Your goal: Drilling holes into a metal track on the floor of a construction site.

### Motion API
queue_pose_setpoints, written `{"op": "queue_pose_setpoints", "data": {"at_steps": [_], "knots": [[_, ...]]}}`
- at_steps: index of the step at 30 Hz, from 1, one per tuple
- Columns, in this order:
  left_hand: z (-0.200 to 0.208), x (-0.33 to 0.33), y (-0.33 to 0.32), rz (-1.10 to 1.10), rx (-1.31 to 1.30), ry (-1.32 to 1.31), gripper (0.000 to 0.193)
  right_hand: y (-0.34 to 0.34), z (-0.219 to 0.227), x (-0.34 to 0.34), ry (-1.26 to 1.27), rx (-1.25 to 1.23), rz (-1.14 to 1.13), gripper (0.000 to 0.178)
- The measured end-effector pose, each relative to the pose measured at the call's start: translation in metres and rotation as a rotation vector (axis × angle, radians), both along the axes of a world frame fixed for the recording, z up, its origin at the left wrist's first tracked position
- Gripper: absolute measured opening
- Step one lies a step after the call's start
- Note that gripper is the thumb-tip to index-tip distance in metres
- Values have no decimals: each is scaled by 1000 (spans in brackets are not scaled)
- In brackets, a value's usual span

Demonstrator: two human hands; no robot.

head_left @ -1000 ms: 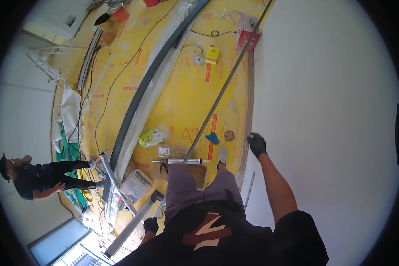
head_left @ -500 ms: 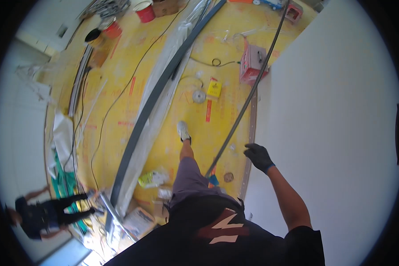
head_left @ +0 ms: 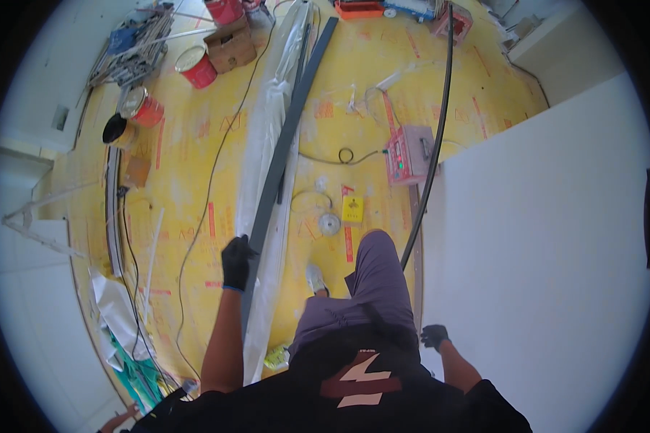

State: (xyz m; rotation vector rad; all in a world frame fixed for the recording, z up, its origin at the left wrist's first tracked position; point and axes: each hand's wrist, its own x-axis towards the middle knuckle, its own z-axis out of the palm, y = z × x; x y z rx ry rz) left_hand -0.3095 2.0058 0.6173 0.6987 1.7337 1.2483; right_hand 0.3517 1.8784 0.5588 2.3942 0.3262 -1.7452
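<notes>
My left hand, in a dark glove, overlaps the left edge of a long dark grey strip in the view. Its fingers are curled with nothing visible in them; contact with the strip cannot be made out. The strip lies along clear plastic sheeting on the yellow-covered floor. Low at my right side, my right hand, also gloved, is empty with its fingers loosely bent and partly apart. It is close to the large white panel surface. A long black bar runs ahead of my right leg, its near end hidden behind the knee.
A red-and-grey machine with a cable stands at right. Ahead are a small yellow box and a round disc. Buckets, a cardboard box and cables lie left. Another person's arm shows lower left.
I have stepped forward, with my right knee now raised in view. My left hand has come into view beside the strip. My right hand has dropped back toward my side. The other person is mostly out of view.
</notes>
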Motion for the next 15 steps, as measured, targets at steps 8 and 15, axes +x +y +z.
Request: {"op": "queue_pose_setpoints", "data": {"at_steps": [8, 15], "knots": [[-17, 42, 156, -326, 55, 191, 14, 137, -37, -97, 164, -41, 63, 20], [-89, -10, 280, -120, -337, -19, 17, 413, -171, -68, 82, 15, 385, 23]]}}
